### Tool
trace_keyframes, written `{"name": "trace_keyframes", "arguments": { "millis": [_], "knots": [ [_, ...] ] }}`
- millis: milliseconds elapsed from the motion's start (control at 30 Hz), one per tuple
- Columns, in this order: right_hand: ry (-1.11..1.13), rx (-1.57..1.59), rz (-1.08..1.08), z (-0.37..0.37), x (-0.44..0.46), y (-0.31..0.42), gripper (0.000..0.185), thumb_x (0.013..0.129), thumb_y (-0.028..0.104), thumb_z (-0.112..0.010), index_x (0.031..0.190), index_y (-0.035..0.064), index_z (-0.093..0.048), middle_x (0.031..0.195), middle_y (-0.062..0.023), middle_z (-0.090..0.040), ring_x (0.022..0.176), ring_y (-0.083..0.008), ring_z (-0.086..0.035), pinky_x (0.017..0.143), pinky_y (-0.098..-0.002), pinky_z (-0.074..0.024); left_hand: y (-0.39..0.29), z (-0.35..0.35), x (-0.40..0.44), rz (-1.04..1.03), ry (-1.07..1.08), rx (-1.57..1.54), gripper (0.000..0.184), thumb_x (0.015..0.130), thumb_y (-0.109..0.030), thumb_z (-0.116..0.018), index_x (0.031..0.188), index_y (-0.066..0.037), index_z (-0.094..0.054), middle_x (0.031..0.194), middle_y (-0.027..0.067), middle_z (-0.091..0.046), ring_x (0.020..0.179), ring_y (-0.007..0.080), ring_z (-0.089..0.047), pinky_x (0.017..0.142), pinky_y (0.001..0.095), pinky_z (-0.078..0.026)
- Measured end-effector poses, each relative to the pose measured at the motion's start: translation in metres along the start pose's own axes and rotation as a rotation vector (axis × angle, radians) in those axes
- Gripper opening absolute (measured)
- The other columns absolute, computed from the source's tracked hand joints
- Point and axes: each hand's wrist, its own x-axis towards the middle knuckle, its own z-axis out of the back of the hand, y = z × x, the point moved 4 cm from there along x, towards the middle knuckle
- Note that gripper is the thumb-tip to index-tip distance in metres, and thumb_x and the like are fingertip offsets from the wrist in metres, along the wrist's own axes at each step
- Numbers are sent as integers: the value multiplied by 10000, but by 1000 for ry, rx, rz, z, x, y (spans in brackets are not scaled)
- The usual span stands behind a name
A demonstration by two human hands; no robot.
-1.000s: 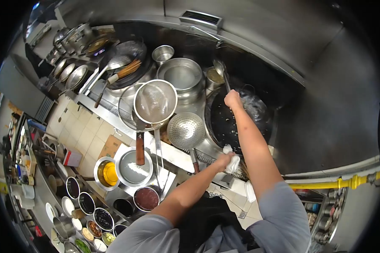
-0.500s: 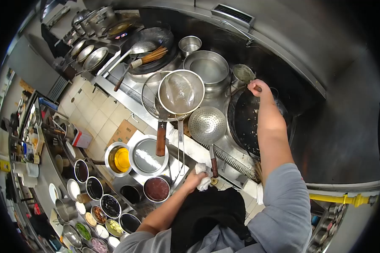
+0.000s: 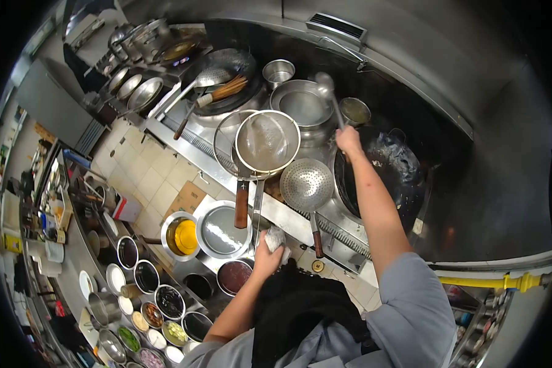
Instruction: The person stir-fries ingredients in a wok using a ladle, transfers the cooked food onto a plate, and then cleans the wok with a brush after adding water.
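My right hand [image 3: 349, 141] is closed round the handle of a ladle [image 3: 325, 86], whose blurred bowl is over the right rim of a wide metal basin [image 3: 297, 103]. Below and right of that hand lies a black wok [image 3: 365, 190], with a glossy wet patch and small pale bits inside. A small metal pot [image 3: 354, 112] stands between the basin and the wok. Near my apron, my left hand [image 3: 267, 257] grips a folded white cloth [image 3: 275, 239]. A perforated skimmer [image 3: 306, 184] with a wooden handle and a round fine-mesh strainer [image 3: 267, 142] lie between my hands.
Another wok [image 3: 224, 64] at the left holds a perforated ladle and a bamboo brush [image 3: 227, 89]. At lower left stand a pot of yellow liquid [image 3: 184, 237], a large pot [image 3: 224, 230], a container of dark red sauce [image 3: 234, 277] and several ingredient bowls. A yellow pipe [image 3: 521, 282] runs at right.
My right hand has moved left, bringing the ladle from the small pot to the basin. A glossy wet patch has appeared in the wok. My left hand with the cloth has shifted slightly left.
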Motion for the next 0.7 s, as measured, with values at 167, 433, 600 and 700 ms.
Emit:
{"name": "trace_keyframes", "arguments": {
  "millis": [167, 433, 600, 700],
  "knots": [
    [278, -168, -13, -75, 49, -2, 314, 926, 262, -566, 840, -23, -665, 841, -228, -687, 652, -398, -671, 659, -454, -561, -1, -6, -33, 258, 59, -233, 453, 796, -100, -645, 1220, 3, -523, 1042, 131, -655, 957, 232, -635, 860, 354, -502],
    [899, 1804, -722, -86, -28, -2, 246, 994, 211, -500, 869, 2, -467, 627, 8, -452, 431, -53, -405, 363, -189, -344, 27, -33, -83, 675, 185, -780, 289, 800, -70, -627, 1067, 32, -589, 895, 112, -648, 749, 227, -658, 655, 363, -547],
    [775, 1853, -539, 10, -97, -24, 213, 995, 204, -524, 934, 4, -488, 656, 6, -448, 442, -41, -380, 365, -189, -319, 16, -50, -87, 754, 280, -698, 239, 820, -132, -649, 993, 23, -596, 804, 122, -649, 663, 243, -657, 582, 384, -553],
    [705, 1791, -442, 79, -135, -54, 203, 990, 206, -544, 988, 7, -501, 679, 5, -459, 452, -35, -384, 371, -181, -310, 6, -68, -88, 817, 367, -790, 250, 855, -125, -602, 1024, 58, -597, 841, 159, -671, 683, 268, -672, 595, 388, -564]
  ]
}}
